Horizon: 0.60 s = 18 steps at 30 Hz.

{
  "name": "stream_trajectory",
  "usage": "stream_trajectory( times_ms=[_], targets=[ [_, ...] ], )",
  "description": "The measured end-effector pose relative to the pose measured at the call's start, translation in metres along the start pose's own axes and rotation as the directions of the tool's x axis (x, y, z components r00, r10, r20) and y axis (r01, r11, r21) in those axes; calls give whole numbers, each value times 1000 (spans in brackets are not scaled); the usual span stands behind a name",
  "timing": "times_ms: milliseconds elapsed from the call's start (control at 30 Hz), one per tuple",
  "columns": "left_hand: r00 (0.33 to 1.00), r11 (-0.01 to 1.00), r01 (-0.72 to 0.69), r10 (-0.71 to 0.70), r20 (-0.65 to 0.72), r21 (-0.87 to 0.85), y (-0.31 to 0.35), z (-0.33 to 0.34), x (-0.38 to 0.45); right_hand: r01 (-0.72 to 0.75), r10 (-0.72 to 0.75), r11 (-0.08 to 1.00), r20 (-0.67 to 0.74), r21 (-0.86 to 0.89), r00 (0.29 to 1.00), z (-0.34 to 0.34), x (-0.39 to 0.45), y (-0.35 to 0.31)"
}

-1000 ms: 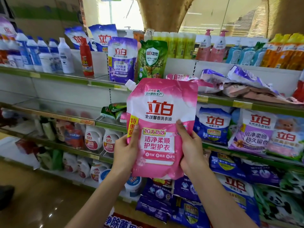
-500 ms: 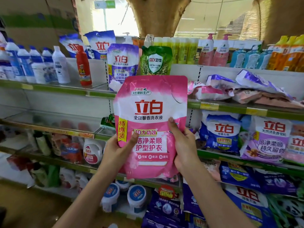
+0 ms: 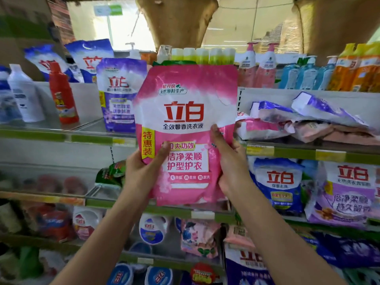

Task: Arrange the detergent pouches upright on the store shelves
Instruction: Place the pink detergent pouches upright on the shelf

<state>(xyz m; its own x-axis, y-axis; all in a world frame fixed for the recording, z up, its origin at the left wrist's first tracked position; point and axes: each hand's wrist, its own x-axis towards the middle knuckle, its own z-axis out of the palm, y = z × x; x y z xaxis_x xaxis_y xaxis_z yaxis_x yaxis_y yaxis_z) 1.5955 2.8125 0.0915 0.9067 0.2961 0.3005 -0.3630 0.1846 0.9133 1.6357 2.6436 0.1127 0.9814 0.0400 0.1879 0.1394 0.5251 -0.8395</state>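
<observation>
Pouch, head view: pink detergent pouch (image 3: 185, 132) is hanging upright at frame centre, off the shelf.
Left hand (image 3: 141, 171): gripping its lower left edge.
Right hand (image 3: 228, 159): gripping its right edge.
Slot: judging the gap beside the purple pouch (image 3: 120, 95), centre left.
Advice: seating the base flat on the shelf edge (image 3: 92, 138) before releasing.

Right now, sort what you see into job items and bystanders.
Job: glossy pink detergent pouch held by both hands, left, right; toppled purple and pink pouches; upright purple pouch.
Bystanders: red plastic bottle; orange bottles.
</observation>
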Motion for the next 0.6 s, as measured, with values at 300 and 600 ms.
stream_trajectory(
  times_ms=[300, 600],
  targets=[
    [987, 987, -147, 150, 53, -60, -16, 103, 145, 159, -160, 984, 2, -78, 987, -37, 154, -52],
    [975, 994, -105, 96, 200, 33, -62, 140, 240, 205, -218, 968, -81, -145, 972, -71, 246, -39]
  ],
)
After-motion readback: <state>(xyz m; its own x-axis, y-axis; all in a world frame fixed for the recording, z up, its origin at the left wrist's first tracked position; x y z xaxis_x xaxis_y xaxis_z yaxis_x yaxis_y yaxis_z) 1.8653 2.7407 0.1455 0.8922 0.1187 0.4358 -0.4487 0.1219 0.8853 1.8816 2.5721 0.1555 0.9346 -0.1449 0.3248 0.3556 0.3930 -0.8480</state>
